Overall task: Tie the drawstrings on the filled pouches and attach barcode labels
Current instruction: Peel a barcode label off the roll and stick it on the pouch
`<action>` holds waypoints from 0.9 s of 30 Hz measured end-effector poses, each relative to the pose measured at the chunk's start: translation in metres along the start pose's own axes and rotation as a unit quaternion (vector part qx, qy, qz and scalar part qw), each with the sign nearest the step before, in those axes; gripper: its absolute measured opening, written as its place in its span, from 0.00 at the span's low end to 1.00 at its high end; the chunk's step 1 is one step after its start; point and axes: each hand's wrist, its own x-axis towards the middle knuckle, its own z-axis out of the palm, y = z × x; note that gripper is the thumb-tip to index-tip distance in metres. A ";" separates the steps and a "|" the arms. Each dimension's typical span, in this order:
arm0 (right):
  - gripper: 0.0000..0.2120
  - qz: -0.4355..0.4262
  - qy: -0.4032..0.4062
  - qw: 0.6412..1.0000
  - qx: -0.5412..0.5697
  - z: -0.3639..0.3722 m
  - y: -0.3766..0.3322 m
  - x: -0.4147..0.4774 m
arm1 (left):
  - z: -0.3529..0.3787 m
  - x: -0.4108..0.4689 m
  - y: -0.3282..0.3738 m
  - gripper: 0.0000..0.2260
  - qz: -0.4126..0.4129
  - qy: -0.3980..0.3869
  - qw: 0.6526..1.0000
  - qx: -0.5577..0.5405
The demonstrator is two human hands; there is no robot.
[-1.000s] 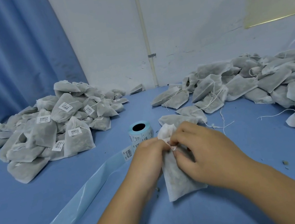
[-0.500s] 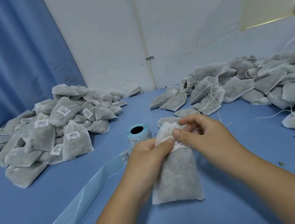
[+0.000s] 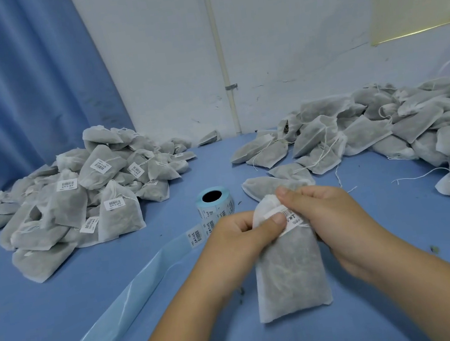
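A filled white pouch (image 3: 289, 274) hangs upright between both hands above the blue table (image 3: 64, 308). A white barcode label (image 3: 290, 219) lies across its neck. My left hand (image 3: 240, 239) grips the pouch's left side, thumb pressing on the label. My right hand (image 3: 325, 214) holds the gathered top and right side, fingers curled round it. The label roll (image 3: 214, 205) stands just beyond my left hand, with its blue backing strip (image 3: 108, 316) trailing toward the near left.
A heap of labelled pouches (image 3: 77, 199) fills the left of the table. A heap of unlabelled pouches with loose strings (image 3: 386, 130) fills the right. One pouch (image 3: 266, 186) lies behind my hands. White wall and blue curtain stand behind.
The pouch has dropped from a bunched position to hang straight. The label now lies flat across its neck, with my left thumb on it. My right hand moved to the pouch's top.
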 end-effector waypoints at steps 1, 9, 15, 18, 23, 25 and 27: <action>0.16 -0.008 0.005 1.000 -0.020 0.001 0.001 0.000 | 0.001 0.000 0.000 0.12 -0.001 0.013 1.000 -0.002; 0.10 0.005 -0.108 0.993 -0.051 0.002 0.006 0.001 | 0.002 0.004 0.000 0.12 -0.004 0.131 0.989 -0.064; 0.05 0.029 -0.151 0.988 -0.024 -0.002 0.004 0.003 | 0.000 0.006 -0.001 0.12 0.004 0.151 0.987 -0.057; 0.06 0.031 -0.116 0.993 0.014 -0.002 0.003 0.004 | -0.002 0.003 -0.002 0.13 0.003 0.095 0.993 -0.063; 0.10 0.061 -0.053 0.994 0.067 -0.003 -0.003 0.003 | 0.003 0.001 -0.005 0.15 -0.022 0.050 0.995 -0.080; 0.10 0.068 -0.042 0.992 0.095 -0.003 -0.007 0.003 | 0.004 -0.002 -0.008 0.17 -0.029 0.043 0.995 -0.088; 0.10 0.067 -0.033 0.990 0.117 -0.003 -0.012 0.002 | 0.002 -0.008 -0.009 0.20 -0.041 0.027 0.994 -0.101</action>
